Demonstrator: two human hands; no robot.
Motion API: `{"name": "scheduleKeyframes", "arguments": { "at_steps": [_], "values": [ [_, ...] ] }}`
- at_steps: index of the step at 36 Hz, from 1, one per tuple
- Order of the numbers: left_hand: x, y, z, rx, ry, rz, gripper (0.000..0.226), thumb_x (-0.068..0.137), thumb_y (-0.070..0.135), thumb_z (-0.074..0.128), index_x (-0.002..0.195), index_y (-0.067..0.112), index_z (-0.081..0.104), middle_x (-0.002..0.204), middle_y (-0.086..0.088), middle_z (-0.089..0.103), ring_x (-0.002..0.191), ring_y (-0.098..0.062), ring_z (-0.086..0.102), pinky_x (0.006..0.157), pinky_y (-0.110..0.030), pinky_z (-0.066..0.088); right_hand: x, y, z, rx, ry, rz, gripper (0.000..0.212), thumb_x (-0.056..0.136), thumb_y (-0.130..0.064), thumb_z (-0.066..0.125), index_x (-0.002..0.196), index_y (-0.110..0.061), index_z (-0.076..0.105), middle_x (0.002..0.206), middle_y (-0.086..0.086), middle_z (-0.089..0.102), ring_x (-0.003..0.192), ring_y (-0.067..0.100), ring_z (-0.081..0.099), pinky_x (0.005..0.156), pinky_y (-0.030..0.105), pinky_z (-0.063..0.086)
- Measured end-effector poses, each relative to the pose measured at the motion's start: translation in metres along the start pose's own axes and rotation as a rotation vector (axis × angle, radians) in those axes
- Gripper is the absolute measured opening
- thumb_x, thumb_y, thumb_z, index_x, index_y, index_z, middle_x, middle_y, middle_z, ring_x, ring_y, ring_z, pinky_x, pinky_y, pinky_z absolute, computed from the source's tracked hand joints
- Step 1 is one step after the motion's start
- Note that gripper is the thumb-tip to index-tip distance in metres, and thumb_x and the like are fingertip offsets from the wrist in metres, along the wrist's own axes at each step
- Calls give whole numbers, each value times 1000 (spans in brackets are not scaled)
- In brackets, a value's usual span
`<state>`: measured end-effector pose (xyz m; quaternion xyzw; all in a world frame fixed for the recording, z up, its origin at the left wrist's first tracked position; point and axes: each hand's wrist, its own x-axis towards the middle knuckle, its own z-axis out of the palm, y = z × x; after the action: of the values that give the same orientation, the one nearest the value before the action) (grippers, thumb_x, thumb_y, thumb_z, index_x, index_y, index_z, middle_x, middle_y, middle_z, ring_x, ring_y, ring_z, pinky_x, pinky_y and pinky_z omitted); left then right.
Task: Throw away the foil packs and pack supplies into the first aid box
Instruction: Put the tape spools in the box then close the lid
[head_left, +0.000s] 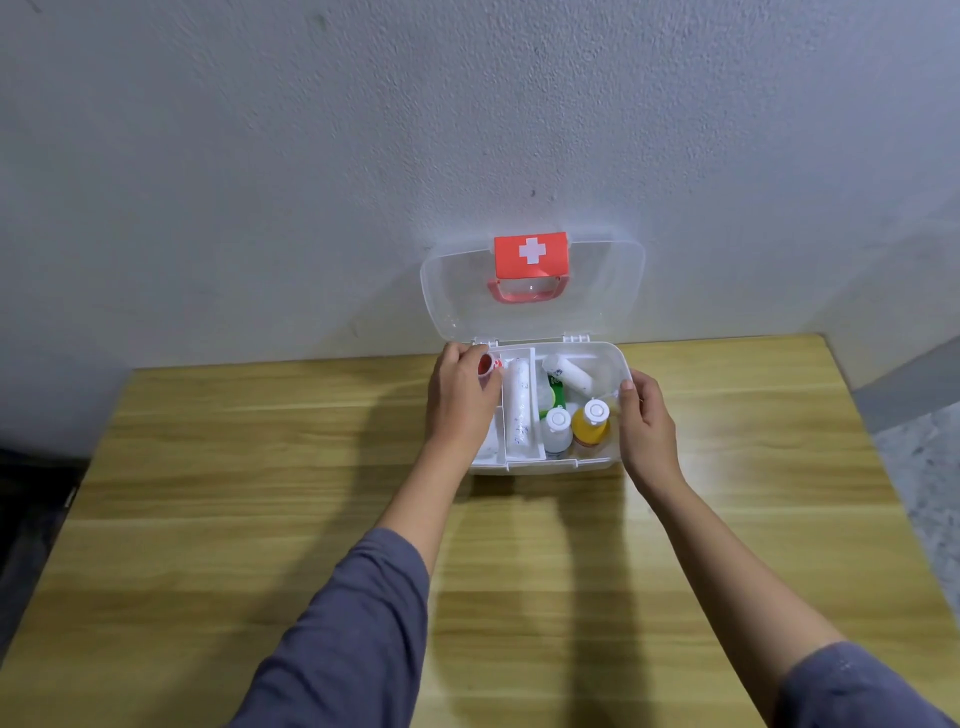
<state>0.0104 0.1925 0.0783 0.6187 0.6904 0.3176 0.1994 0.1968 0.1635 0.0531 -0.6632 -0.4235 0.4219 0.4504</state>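
Box (597, 462) (clear, lid up) holds bottles (574, 428) & wrapped rolls (519, 410).

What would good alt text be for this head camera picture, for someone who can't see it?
A person's two hands rest on an open clear first aid box on a wooden table, the left hand over its left compartments, the right hand at its right edge. Inside are bandage rolls and two small bottles; the lid stands upright against a grey wall.
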Motion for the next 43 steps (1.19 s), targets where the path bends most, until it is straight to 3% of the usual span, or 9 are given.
{"name": "scheduleKeyframes", "arguments": {
  "at_steps": [12,16,18,23,28,31,35,40,43],
  "values": [
    [6,-3,0,183,-39,79,33,79,-1,59,112,0,61,105,-18,56,99,-33,51,84,-37,45,0,-2,0,-3,-4,0,28,99,-24,36,121,-16,51,109,-4,57,98,12,51,75,15,37],
    [-5,-6,-6,38,5,99,34,81,3,60,115,-1,59,112,-18,55,107,-28,50,90,-5,30,0,-3,-1,-12,-22,-5,28,99,-23,36,122,-16,50,108,-5,57,98,11,51,69,-1,37],
    [-17,-10,-12,-74,59,57,39,85,10,61,122,0,55,124,-18,51,115,-22,47,92,2,22,0,-5,-3,-24,-40,-16,29,99,-23,36,122,-16,51,108,-5,56,99,12,51,71,3,38],
    [-62,-31,-19,-245,-19,-263,74,85,35,62,145,15,23,153,-2,22,141,-13,19,107,-17,15,1,-10,-7,-95,-26,-82,33,98,-23,39,129,-14,48,127,3,54,120,18,48,94,24,35],
    [-88,-54,-11,-397,-230,-310,104,66,63,70,146,33,11,154,9,23,141,-6,21,116,-41,24,5,-47,-7,-165,61,-380,37,95,-19,45,130,-8,46,130,11,50,121,16,46,104,33,39],
    [-87,-51,-9,-479,-239,-307,107,63,60,74,146,34,11,152,15,24,137,5,23,114,-30,26,10,-79,-1,-212,72,-613,38,93,-16,50,128,-4,48,127,14,51,118,11,45,105,24,36],
    [-80,-47,-11,-547,-196,-209,84,70,26,79,125,53,21,129,36,34,116,26,34,90,1,32,21,-109,15,-334,-2,-807,42,89,-13,57,129,-3,48,130,15,50,123,18,44,106,18,31],
    [-75,-45,-14,-606,-199,-192,82,64,30,80,123,55,29,126,35,41,116,20,41,89,-2,35,34,-111,30,-564,-107,-965,43,88,-23,57,128,-7,52,131,16,53,126,30,45,106,44,39],
    [-72,-46,-14,-632,-216,-179,84,64,27,83,129,49,34,130,26,48,120,9,45,94,-13,39,40,-108,34,-616,-25,-1019,37,86,-22,59,122,-11,59,126,13,59,121,30,51,99,43,43]
  ]
}}
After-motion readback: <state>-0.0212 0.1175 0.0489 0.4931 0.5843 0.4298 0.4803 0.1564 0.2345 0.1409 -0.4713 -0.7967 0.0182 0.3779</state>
